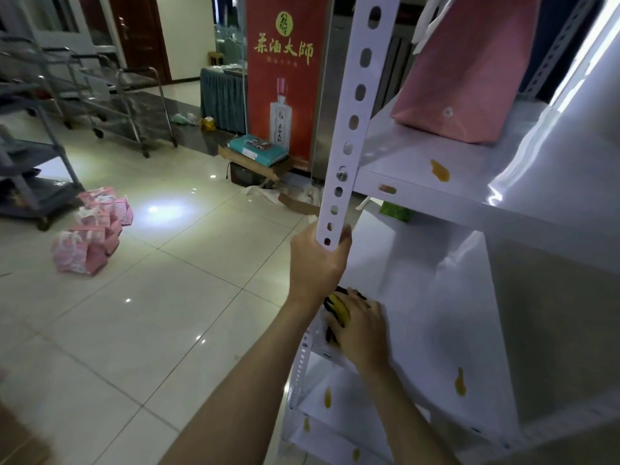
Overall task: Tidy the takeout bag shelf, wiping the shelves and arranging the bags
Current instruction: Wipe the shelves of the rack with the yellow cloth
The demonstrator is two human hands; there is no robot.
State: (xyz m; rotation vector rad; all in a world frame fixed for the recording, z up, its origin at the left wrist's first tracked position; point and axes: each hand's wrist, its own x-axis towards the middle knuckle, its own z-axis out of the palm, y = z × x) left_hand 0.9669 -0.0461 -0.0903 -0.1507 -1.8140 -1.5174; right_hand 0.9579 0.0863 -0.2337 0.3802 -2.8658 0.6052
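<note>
A: Head view, the only one. Left hand (315, 260) wraps the white perforated upright (352, 129) of the shelf unit, fingers curled round its lower stretch. Bracing, by the look of it.

B: And the right?

A: Right hand (360, 325) sits below the left-hand grip, pressed down on a yellow-and-black cloth or sponge (337, 313) at the front corner of the middle shelf (419, 280). Fingers lie over it; blurred, so I can't say whether they curl round it or just press flat.

B: So the wiping step.

A: That's my reading. Yellow smears remain: one (440, 170) on the upper shelf (436, 193) above the left grip, one (460, 382) to the right of the wiping hand, more (328, 397) on the lower shelf edge beneath it. Next move probably calls for carrying the cloth out toward those spots while the left hand steadies the frame.

B: Bags?

A: A pink bag (469, 78) stands on the upper shelf, well above both hands. A cluster of pink bags (90, 229) sits on the tile floor, far left of the grip. Arranging looks not yet begun.

B: Obstructions?

A: Something green (396, 211) at the back of the middle shelf, just under the upper board. The pink bag would need shifting to wipe beneath it. Beyond: a red banner (285, 78), boxes (258, 149) on the floor, metal trolleys (100, 95).
</note>
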